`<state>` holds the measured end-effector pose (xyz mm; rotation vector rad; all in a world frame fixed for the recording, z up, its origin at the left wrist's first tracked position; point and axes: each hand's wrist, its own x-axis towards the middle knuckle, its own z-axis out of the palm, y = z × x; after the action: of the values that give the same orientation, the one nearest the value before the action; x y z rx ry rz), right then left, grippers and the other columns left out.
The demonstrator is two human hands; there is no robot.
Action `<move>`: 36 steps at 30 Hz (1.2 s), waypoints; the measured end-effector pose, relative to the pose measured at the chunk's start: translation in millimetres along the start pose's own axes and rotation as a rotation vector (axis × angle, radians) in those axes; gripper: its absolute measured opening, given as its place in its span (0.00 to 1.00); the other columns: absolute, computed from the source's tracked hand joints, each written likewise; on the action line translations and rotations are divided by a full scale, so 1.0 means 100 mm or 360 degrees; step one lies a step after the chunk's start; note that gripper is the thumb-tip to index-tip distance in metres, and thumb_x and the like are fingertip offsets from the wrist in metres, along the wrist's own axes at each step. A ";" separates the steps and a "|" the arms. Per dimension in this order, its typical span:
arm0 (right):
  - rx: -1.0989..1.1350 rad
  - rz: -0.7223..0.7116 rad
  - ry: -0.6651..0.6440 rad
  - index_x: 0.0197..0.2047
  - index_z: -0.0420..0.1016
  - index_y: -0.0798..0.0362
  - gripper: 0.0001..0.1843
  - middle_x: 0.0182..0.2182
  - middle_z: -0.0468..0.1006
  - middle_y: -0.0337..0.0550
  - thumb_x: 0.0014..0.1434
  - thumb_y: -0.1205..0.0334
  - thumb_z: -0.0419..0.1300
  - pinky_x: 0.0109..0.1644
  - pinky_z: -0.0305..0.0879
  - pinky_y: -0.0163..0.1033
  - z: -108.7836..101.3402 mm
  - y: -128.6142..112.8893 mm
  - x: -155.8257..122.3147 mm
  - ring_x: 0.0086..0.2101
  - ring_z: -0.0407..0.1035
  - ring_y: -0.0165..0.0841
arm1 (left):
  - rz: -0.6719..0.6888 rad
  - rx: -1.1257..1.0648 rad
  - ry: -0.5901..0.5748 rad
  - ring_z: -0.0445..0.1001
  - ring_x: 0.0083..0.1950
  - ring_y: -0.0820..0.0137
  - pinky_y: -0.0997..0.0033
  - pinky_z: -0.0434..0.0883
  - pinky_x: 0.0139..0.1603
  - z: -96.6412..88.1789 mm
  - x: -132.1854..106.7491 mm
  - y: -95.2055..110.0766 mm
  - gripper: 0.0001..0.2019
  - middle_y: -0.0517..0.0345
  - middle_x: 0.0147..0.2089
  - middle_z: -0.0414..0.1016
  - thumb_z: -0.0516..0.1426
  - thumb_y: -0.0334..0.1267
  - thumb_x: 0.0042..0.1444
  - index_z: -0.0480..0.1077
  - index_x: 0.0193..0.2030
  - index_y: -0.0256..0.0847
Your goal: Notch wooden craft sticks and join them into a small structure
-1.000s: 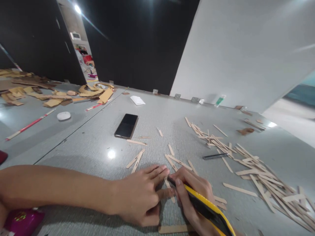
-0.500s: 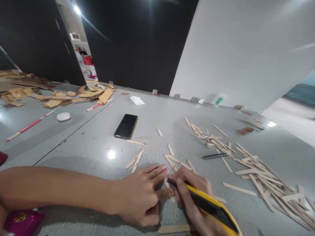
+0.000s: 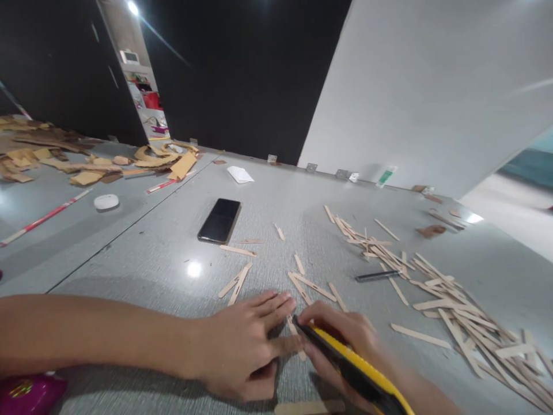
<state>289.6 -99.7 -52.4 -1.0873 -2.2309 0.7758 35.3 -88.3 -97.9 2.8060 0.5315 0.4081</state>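
My left hand (image 3: pixel 244 346) lies flat on the grey table (image 3: pixel 142 259), fingers stretched out and pressing on a small wooden stick (image 3: pixel 297 337). My right hand (image 3: pixel 345 346) is closed round a yellow and black utility knife (image 3: pixel 352 366), whose tip meets that stick beside my left fingertips. Loose wooden sticks (image 3: pixel 235 282) lie just beyond both hands. Another flat stick (image 3: pixel 306 408) sits at the bottom edge under my right wrist.
A big heap of wooden sticks (image 3: pixel 458 311) spreads to the right, with a dark pen (image 3: pixel 378 275) among them. A black phone (image 3: pixel 219 220) lies ahead. Cardboard scraps (image 3: pixel 86 164), a white round object (image 3: pixel 106 201) and a pink thing (image 3: pixel 26 392) are at the left.
The knife in my right hand has tilted and slid slightly along the stick. The view has shifted a little; my left hand has stayed put.
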 end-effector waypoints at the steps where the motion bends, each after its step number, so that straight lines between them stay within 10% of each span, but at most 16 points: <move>1: -0.0023 0.0036 -0.0104 0.40 0.79 0.45 0.02 0.27 0.79 0.36 0.67 0.61 0.65 0.31 0.72 0.37 -0.05 -0.02 0.01 0.25 0.72 0.33 | 0.0006 0.0006 -0.0010 0.51 0.81 0.40 0.41 0.52 0.80 0.00 0.00 0.00 0.35 0.30 0.82 0.45 0.57 0.43 0.67 0.57 0.77 0.35; 9: 0.0431 0.0491 -0.0705 0.53 0.82 0.43 0.12 0.34 0.85 0.41 0.69 0.59 0.62 0.31 0.74 0.37 -0.37 -0.07 0.09 0.30 0.78 0.36 | -0.0015 0.0086 -0.0070 0.52 0.81 0.42 0.46 0.53 0.80 -0.05 0.01 0.01 0.32 0.27 0.80 0.53 0.52 0.46 0.71 0.58 0.77 0.31; 24: 0.0677 0.0929 -0.0705 0.60 0.69 0.39 0.21 0.33 0.86 0.39 0.72 0.39 0.59 0.30 0.70 0.31 -0.35 0.13 0.02 0.28 0.77 0.32 | 0.0012 0.0148 -0.0043 0.54 0.80 0.44 0.48 0.54 0.80 -0.06 0.01 0.02 0.32 0.30 0.80 0.53 0.54 0.45 0.71 0.58 0.77 0.32; 36: 0.0723 0.0939 -0.0704 0.53 0.73 0.44 0.15 0.32 0.85 0.39 0.76 0.45 0.53 0.29 0.69 0.32 -0.34 0.21 0.09 0.21 0.69 0.27 | 0.0013 0.0108 -0.0049 0.51 0.81 0.43 0.48 0.55 0.80 -0.06 0.00 0.02 0.31 0.27 0.80 0.50 0.53 0.44 0.71 0.59 0.76 0.32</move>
<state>318.8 -72.7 -41.6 -1.4475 -1.8913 1.8204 34.0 -88.6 -91.4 2.8751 0.5375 0.3545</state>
